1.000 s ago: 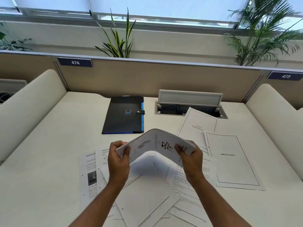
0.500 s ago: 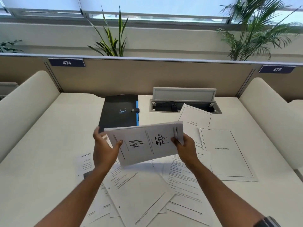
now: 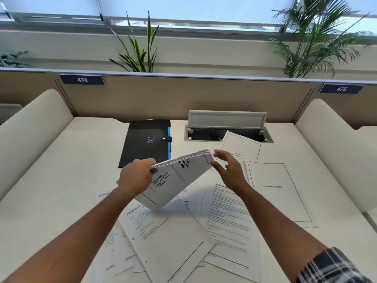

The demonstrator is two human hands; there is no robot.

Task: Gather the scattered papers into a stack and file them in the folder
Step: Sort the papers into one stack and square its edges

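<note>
My left hand (image 3: 136, 176) grips the left edge of a thin stack of printed papers (image 3: 179, 176), held tilted above the desk. My right hand (image 3: 228, 170) hovers just off the stack's right edge with its fingers spread, not gripping. Several loose sheets (image 3: 169, 240) lie overlapping on the desk below my arms. A "Bibliography" sheet (image 3: 275, 190) lies to the right and another titled sheet (image 3: 240, 148) lies behind it. The black folder (image 3: 145, 142) with a blue edge and snap strap lies closed at the back of the desk.
An open cable hatch (image 3: 228, 131) with a raised lid sits behind the titled sheet. Cream padded dividers (image 3: 36, 135) flank the desk (image 3: 61, 190) on both sides, and a tan partition (image 3: 183, 97) closes the back.
The stack was bowed between both hands, then held flat. Now my right hand has let go of its edge and the stack tilts down from my left hand.
</note>
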